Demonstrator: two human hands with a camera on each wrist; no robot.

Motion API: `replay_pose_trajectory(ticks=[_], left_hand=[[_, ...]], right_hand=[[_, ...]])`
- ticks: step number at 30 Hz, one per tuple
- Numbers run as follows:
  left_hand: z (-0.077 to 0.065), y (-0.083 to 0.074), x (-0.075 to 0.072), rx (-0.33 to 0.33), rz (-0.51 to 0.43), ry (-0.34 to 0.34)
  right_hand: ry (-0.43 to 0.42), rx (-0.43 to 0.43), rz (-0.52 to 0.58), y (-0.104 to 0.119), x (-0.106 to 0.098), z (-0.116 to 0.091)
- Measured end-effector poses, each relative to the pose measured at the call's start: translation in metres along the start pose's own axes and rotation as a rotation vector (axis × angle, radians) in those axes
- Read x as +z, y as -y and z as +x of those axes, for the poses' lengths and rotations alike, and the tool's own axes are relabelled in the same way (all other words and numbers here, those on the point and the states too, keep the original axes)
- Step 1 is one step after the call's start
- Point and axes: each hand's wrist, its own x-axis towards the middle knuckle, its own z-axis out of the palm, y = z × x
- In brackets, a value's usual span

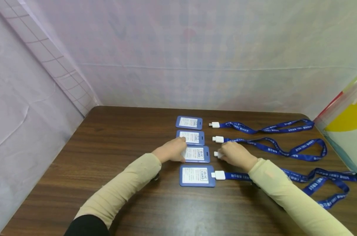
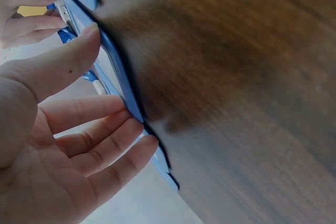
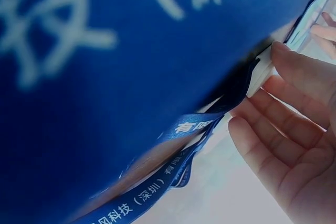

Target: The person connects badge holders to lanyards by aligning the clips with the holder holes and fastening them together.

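My left hand (image 1: 173,150) holds a blue ID card holder (image 1: 199,154) by its left end, with the thumb on the near edge and fingers at the far edge, as the left wrist view shows. Across a small gap, my right hand (image 1: 237,154) pinches the white clip (image 3: 260,72) of a blue lanyard between thumb and fingers. The clip's tip points at the holder's slotted end. Much of that lanyard is hidden by the right hand and forearm. Nearer me lies another card holder (image 1: 197,183), with a lanyard's white clip (image 1: 219,175) right at its slot.
Behind the held holder lie two more blue card holders, a middle one (image 1: 193,137) and a far one (image 1: 189,122). Facing them are two lanyards with white clips, a middle one (image 1: 290,153) and a far one (image 1: 272,129). White sheeting (image 1: 196,65) hangs behind the wooden table (image 1: 107,131).
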Motion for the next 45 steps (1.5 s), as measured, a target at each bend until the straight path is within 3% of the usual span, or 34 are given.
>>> replay_pose_trajectory(ticks=[12, 25, 45], left_hand=[[0.001, -0.001, 0.000, -0.027, -0.027, 0.037], [0.001, 0.000, 0.000, -0.014, -0.039, 0.019], [0.000, -0.001, -0.001, -0.026, -0.017, 0.032]], right_hand=[[-0.122, -0.157, 0.043, -0.014, 0.011, 0.001], [-0.012, -0.056, -0.010, 0.002, 0.000, 0.004], [-0.045, -0.096, -0.009, 0.004, 0.001, 0.006]])
